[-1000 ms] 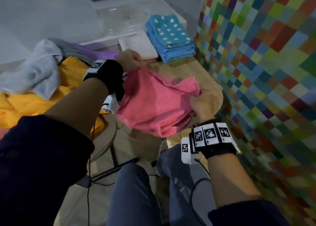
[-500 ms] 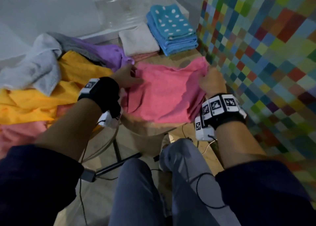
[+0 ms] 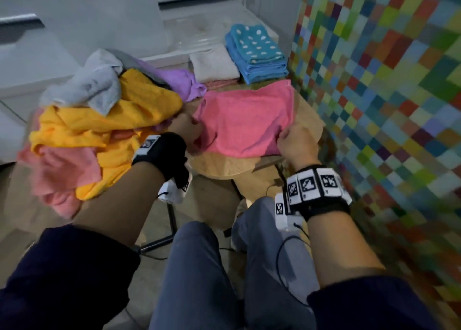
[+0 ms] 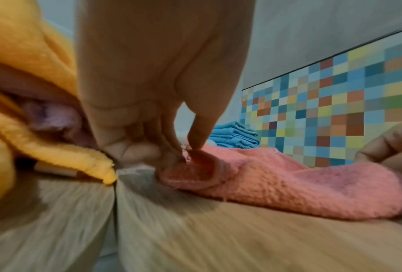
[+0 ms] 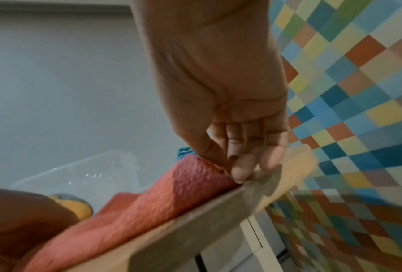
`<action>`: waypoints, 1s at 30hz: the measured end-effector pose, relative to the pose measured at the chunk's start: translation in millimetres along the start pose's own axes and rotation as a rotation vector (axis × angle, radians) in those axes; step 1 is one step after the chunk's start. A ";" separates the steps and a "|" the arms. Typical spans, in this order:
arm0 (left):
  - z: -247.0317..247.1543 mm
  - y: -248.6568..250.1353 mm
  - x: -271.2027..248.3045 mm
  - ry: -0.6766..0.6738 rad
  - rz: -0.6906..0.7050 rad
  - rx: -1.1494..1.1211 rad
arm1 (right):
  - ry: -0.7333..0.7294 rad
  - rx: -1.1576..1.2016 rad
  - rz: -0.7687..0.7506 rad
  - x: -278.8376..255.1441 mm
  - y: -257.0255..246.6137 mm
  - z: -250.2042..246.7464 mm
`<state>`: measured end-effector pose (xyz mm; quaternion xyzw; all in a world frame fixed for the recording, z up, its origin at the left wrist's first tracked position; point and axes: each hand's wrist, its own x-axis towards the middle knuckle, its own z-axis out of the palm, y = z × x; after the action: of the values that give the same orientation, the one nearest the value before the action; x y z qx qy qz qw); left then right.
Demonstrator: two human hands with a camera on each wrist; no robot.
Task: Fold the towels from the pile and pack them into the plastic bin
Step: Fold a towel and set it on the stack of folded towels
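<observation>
my left hand [image 3: 185, 127] pinches pink terry towel [image 3: 245, 120] | my right hand [image 3: 296, 142] pinches its near corner | towel flat on wooden table [image 3: 224, 166]

the left hand [image 3: 185, 127] covers the near left corner of the pink towel [image 3: 245, 120] in the head view, and the right hand [image 3: 296, 142] covers its near right corner. in the right wrist view the fingertips [image 5: 239, 173] blur against the table edge [image 5: 195, 217]. the pile [image 3: 99, 130] hides its lower towels and the table beneath. the clear plastic bin [image 3: 199, 30] is faint and its contents cannot be told. a pinkish folded towel [image 3: 222, 83] shows only an edge under the white folded towel [image 3: 215, 66]. the left wrist view smears the tabletop [image 4: 195, 230] and cuts off the yellow towel [image 4: 20, 73].
</observation>
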<state>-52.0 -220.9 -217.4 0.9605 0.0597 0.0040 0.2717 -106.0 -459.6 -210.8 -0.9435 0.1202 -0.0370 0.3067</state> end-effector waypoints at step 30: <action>20.4 -23.2 -21.4 0.090 -0.031 -0.449 | 0.158 0.303 0.119 -13.9 22.3 7.6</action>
<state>-75.0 -214.5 -246.3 0.8738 0.0839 0.0560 0.4758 -123.0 -469.3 -229.9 -0.8719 0.1926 -0.1104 0.4365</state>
